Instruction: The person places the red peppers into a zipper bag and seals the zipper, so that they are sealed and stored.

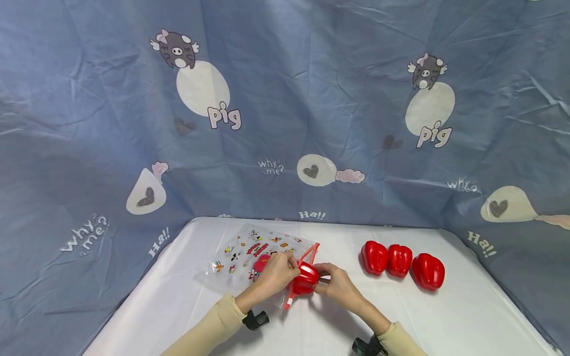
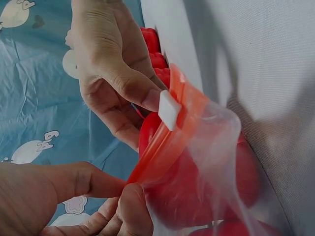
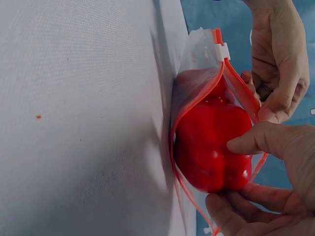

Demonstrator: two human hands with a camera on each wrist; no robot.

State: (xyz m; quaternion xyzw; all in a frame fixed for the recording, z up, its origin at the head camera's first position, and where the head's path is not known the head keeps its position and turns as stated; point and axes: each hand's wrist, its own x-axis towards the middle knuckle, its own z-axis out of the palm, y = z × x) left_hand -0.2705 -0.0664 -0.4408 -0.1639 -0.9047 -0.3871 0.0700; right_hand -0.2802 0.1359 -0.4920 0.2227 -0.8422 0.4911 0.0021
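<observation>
A clear zip bag (image 1: 242, 249) with cartoon prints and an orange-red zip rim lies on the table, its mouth toward the right. My left hand (image 1: 279, 271) pinches the upper rim between thumb and forefinger. At the parted mouth, my right hand (image 1: 337, 287) holds a shiny red bell pepper (image 3: 211, 142), thumb on one side and fingers beneath. Most of this pepper sits between the rim's two sides. A white slider (image 3: 222, 51) is at one end of the zip. Further red shapes (image 2: 236, 228) show through the plastic, partly hidden by my left hand in the head view.
Three more red bell peppers stand in a row on the right of the white table (image 1: 356, 237): a left one (image 1: 374, 257), a middle one (image 1: 399, 260) and a right one (image 1: 428, 271). A blue printed cloth (image 1: 276, 99) hangs behind the table and along its sides.
</observation>
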